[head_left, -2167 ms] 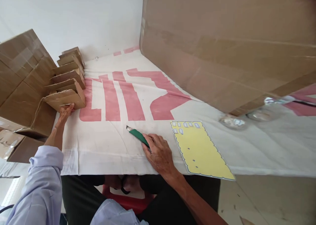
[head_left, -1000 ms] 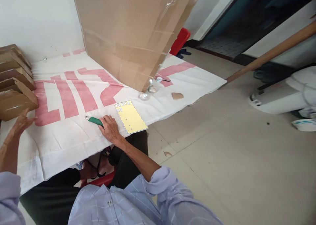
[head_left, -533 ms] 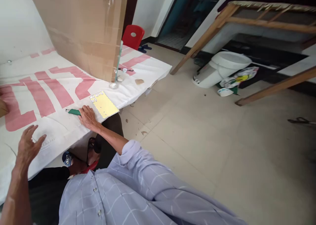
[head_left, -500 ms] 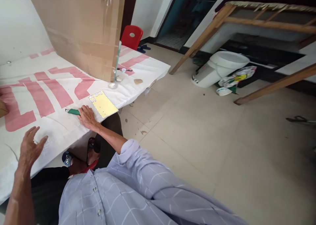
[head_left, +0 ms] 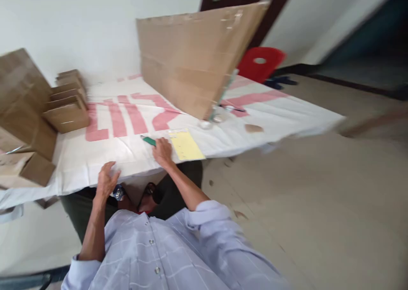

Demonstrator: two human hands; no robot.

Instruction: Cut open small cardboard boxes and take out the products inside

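Observation:
My right hand [head_left: 163, 153] rests on the cloth-covered table [head_left: 287, 118], its fingers closed round a green utility knife [head_left: 148, 141]. The tip of the knife points to the left, and my hand hides its other end. Just right of that hand lies a yellow sheet [head_left: 188, 145] with a patterned edge, close to the table's front edge. My left hand [head_left: 107, 179] is at the front edge, holding nothing, with thumb and fingers apart.
A large cardboard panel [head_left: 191, 65] leans upright on the table. At left stand a cardboard box [head_left: 24, 124] and several small open boxes [head_left: 68, 116]. A brown scrap [head_left: 254, 128] lies at right. Behind the table is a red chair [head_left: 262, 63].
The view has swung left, bringing the cardboard boxes into sight and losing the white bucket. My right hand still holds the utility knife; my left hand stays open near the table edge.

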